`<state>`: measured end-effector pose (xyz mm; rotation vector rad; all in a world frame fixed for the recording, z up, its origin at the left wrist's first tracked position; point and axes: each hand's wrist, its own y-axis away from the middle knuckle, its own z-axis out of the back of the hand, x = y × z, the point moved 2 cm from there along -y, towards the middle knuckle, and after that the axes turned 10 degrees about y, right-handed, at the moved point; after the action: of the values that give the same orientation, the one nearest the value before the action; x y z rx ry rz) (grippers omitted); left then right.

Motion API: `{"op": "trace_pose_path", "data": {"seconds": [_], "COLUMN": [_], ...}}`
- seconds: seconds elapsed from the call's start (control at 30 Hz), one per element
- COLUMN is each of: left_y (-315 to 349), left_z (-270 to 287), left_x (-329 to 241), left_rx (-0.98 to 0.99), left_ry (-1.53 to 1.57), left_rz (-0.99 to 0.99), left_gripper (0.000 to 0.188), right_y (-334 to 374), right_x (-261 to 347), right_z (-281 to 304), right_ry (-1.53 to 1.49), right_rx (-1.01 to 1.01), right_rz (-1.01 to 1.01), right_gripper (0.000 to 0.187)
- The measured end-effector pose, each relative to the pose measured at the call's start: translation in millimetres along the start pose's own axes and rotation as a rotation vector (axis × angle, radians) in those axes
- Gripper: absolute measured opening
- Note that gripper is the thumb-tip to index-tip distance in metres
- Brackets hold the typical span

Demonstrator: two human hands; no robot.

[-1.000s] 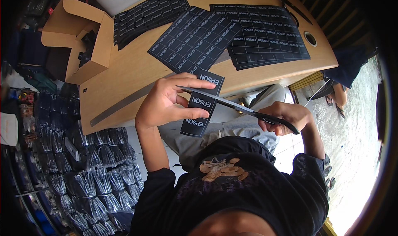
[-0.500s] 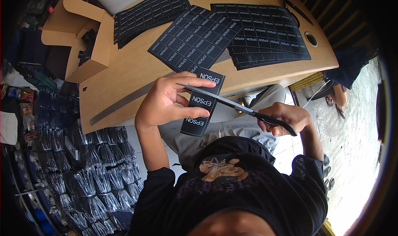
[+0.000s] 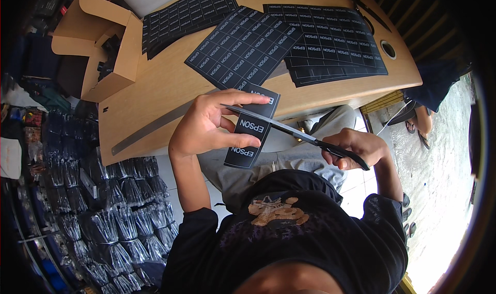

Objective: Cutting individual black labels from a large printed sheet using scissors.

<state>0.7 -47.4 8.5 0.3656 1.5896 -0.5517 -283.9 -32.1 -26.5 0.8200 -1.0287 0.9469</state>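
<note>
My left hand (image 3: 204, 121) grips a narrow black label strip (image 3: 251, 130) with pale print and thin dividing lines, thumb low on it and fingers near its upper end. Black-handled scissors (image 3: 294, 132) are in my right hand (image 3: 354, 147), fingers closed round the handles. Their blades lie across the strip between two printed labels, and the tips reach under my left fingers. Whether the blades have cut into the strip I cannot tell. Just beyond the strip, a black printed sheet (image 3: 243, 49) lies slantwise on the wooden table (image 3: 150, 108).
More black printed sheets lie in a right stack (image 3: 336, 41) and a left stack (image 3: 188, 15). A steel ruler (image 3: 150, 129) rests along the near edge. An open cardboard box (image 3: 116, 46) stands at left, another pair of scissors (image 3: 364, 7) far right. Plastic-wrapped bundles (image 3: 113, 232) fill the lower left.
Almost nothing differs. Both hands, the strip and the scissors hold nearly the same position, with only a very slight shift.
</note>
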Motion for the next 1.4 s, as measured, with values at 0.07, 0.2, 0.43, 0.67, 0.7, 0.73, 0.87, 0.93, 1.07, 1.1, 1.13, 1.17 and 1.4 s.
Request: {"op": "trace_pose_path", "data": {"seconds": [0.07, 0.2, 0.43, 0.67, 0.7, 0.73, 0.87, 0.93, 1.07, 1.1, 1.13, 1.17, 1.4], "left_y": [-0.7, -0.8, -0.7, 0.9, 1.0, 1.2, 1.5, 1.3, -0.4, 0.1, 0.5, 6.0, 17.9], "left_z": [-2.0, 0.5, -1.1, -2.2, -2.2, -2.0, -0.4, 0.5, 3.1, 4.5, 7.2, 12.6, 79.0], "left_x": [-4.2, 0.8, -4.1, -6.2, -5.7, -4.8, -4.9, -6.1, -2.6, -2.5, -2.1, -5.7, -16.7], "left_rx": [-0.018, -0.001, 0.002, -0.011, -0.011, -0.012, -0.019, -0.021, -0.018, -0.022, -0.027, -0.047, -0.314], "left_ry": [0.013, -0.009, 0.017, 0.021, 0.027, 0.027, 0.032, 0.032, 0.058, 0.059, 0.054, 0.058, 0.013], "left_rz": [0.053, 0.011, 0.086, 0.095, 0.094, 0.094, 0.111, 0.116, 0.136, 0.136, 0.134, 0.107, -0.022], "left_gripper": [0.061, 0.062, 0.065, 0.066, 0.066, 0.066, 0.067, 0.067, 0.068, 0.068, 0.068, 0.066, 0.061], "right_y": [0.1, 0.5, 1.4, 1.0, 1.2, 1.6, 2.7, 2.3, 2.3, 2.1, 3.4, 2.9, 33.2], "right_x": [0.3, 2.2, 2.3, 1.2, -0.5, -2.4, -5.5, -5.5, -7.0, -5.8, -4.8, -2.6, -20.4], "right_z": [-0.6, 0.3, 1.0, 0.0, -0.4, -0.9, -0.4, 0.6, 1.2, 1.7, 2.5, 3.5, -5.6], "right_ry": [-0.01, -0.038, -0.014, -0.015, -0.014, -0.014, -0.023, -0.009, 0.011, 0.017, 0.021, 0.01, -0.309], "right_rx": [-0.001, 0.005, -0.001, 0.0, -0.005, -0.004, -0.011, -0.011, -0.012, -0.012, -0.008, -0.008, -0.184], "right_rz": [-0.009, -0.027, -0.009, -0.002, 0.008, 0.008, 0.001, 0.007, -0.005, -0.01, -0.004, -0.024, -0.169], "right_gripper": [0.057, 0.056, 0.055, 0.054, 0.053, 0.053, 0.05, 0.05, 0.047, 0.046, 0.046, 0.045, 0.062]}}
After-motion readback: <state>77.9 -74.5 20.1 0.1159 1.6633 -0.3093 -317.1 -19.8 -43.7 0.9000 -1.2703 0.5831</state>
